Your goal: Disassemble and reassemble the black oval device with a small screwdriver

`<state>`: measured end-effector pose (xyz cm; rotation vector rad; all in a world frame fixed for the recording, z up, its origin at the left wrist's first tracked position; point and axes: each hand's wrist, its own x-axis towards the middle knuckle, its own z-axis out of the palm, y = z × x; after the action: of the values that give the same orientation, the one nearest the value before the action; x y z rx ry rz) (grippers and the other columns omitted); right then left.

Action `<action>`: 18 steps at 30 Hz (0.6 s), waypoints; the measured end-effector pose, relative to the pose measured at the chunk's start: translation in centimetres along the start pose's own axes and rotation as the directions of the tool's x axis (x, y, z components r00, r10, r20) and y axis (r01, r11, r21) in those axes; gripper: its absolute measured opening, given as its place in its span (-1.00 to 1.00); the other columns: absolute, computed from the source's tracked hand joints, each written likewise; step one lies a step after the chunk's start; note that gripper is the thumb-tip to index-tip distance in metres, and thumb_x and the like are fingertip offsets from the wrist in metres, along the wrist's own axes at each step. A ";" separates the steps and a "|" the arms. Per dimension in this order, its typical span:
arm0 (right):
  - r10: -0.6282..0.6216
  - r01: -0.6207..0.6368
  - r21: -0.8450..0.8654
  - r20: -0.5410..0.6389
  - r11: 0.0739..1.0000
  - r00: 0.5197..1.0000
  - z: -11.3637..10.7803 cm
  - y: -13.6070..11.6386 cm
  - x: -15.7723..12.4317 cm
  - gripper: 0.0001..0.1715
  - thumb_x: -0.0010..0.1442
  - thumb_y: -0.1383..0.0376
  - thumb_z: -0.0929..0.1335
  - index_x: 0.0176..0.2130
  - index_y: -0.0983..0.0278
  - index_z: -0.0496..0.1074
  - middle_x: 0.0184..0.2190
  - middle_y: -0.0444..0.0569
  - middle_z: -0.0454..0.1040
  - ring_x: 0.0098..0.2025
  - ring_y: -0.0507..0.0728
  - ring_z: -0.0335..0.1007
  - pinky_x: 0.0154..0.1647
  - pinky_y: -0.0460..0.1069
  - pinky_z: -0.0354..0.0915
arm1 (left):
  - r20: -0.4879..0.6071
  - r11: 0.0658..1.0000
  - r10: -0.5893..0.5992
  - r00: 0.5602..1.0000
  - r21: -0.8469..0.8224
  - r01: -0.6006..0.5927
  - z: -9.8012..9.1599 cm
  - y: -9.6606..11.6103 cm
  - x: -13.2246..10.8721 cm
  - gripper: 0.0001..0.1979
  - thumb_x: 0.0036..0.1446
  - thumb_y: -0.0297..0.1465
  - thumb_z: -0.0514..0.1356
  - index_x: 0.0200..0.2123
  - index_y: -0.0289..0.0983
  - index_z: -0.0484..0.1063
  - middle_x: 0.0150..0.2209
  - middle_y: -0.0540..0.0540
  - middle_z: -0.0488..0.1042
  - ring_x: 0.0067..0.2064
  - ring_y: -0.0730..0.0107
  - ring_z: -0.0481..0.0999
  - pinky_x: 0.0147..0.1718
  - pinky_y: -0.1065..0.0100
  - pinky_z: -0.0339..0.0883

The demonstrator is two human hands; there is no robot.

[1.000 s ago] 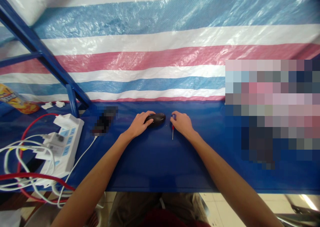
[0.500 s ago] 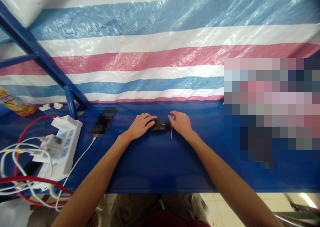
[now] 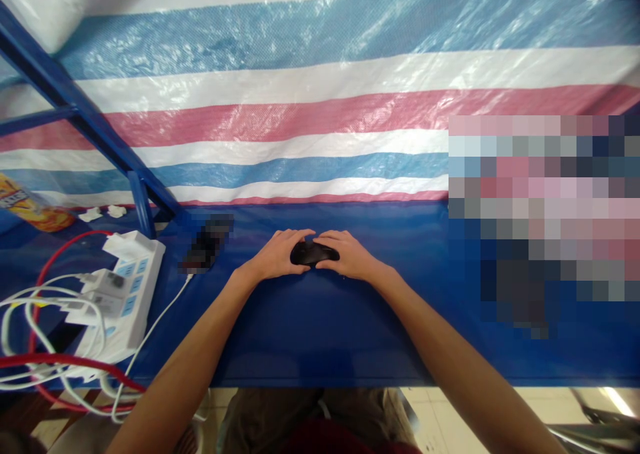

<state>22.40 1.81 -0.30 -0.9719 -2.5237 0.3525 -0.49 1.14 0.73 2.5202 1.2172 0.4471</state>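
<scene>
A black computer mouse [image 3: 314, 253] is at the middle of the blue table [image 3: 320, 334]. My left hand [image 3: 280, 254] curls round its left end, fingers along the far side and thumb at the near side. Round its right end my right hand [image 3: 350, 254] is closed in the same way. The fingertips of both hands almost meet over the far edge of the mouse. The screwdriver is hidden, apart from perhaps a tiny bright spot below my right hand.
At the left lie a white power strip [image 3: 145, 294] with plugs, tangled white and red cables, and a blurred dark phone [image 3: 207, 244] on a white cable. An orange package [image 3: 37, 207] lies far left. A pixelated area covers the right side.
My right hand has moved left onto the mouse, and the red screwdriver that was by it is no longer visible. My left hand now wraps the mouse's left end, and the mouse has shifted slightly.
</scene>
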 end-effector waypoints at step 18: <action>0.013 0.008 0.128 -0.165 0.992 0.986 -0.3 0.1 -0.3 -0.52 0.27 0.17 0.25 0.13 0.29 0.33 0.07 0.12 0.39 0.09 0.18 0.34 0.17 0.12 0.25 | -0.067 0.999 0.029 0.997 0.039 -0.026 0.2 0.0 0.1 -0.46 0.20 -0.07 0.12 0.18 -0.15 0.21 0.07 -0.13 0.40 0.05 0.17 0.37 0.04 0.18 0.16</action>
<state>22.81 1.75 -0.12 -0.9154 -2.3197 0.4121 -0.38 1.15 0.54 2.5765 1.2277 0.5245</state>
